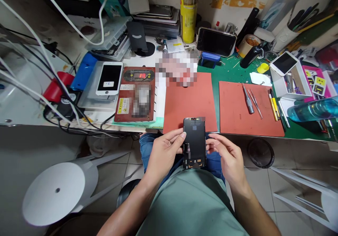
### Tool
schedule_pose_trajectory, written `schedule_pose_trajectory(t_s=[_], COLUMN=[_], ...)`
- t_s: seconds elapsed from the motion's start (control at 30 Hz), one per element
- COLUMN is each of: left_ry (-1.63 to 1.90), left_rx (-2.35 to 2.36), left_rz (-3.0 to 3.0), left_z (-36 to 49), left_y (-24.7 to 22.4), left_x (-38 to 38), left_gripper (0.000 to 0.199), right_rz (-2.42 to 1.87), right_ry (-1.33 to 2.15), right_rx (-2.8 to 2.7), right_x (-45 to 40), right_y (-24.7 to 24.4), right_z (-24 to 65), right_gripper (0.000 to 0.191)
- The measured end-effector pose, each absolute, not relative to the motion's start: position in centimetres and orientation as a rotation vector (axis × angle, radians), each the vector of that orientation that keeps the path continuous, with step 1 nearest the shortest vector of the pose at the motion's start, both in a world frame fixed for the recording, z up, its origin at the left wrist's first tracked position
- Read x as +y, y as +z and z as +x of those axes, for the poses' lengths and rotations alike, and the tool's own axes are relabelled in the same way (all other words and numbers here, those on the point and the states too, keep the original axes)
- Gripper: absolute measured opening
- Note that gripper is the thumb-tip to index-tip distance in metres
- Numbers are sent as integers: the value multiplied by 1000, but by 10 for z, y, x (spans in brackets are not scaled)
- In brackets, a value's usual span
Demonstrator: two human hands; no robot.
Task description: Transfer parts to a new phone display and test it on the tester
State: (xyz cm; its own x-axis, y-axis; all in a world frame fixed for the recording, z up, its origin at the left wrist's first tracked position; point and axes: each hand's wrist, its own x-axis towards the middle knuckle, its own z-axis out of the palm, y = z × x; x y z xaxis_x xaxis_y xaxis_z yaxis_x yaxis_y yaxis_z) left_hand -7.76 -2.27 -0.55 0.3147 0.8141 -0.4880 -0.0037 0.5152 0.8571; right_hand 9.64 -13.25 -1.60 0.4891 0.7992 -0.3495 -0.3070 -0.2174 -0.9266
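Observation:
A black phone screen assembly (194,137) is held upright over my lap, its back with a flex cable and metal contacts turned towards me. My left hand (169,148) grips its left edge, thumb on the near face and fingers behind. Close beside the right edge is my right hand (225,153), its fingers loosely curled and apart; whether the fingertips touch the edge I cannot tell. Just beyond the screen assembly lies a reddish-brown mat (190,102) on the bench.
A second mat (232,120) carries a screwdriver (248,100), tweezers (255,102) and pens. On the left are a red-brown heating device (124,113) and a white phone (109,77). A water bottle (314,108) lies at right. Stools (54,193) flank me.

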Motion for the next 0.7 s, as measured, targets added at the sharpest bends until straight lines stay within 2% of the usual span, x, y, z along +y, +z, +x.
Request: schedule_pose_trajectory(t_s=[0.13, 0.27, 0.7], left_ry=[650, 659, 692], left_rx=[1130, 1121, 1166], left_rz=[885, 901, 949], left_z=[-76, -74, -75], left_y=[-5, -3, -1], left_x=[-24, -26, -26], left_gripper=[48, 50, 47], right_rz=[-1475, -1482, -1355], right_ry=[995, 1122, 1267], right_rx=[-394, -367, -265], right_x=[-131, -130, -133], right_y=[-15, -17, -14], right_z=[97, 88, 79], right_gripper=[30, 39, 42])
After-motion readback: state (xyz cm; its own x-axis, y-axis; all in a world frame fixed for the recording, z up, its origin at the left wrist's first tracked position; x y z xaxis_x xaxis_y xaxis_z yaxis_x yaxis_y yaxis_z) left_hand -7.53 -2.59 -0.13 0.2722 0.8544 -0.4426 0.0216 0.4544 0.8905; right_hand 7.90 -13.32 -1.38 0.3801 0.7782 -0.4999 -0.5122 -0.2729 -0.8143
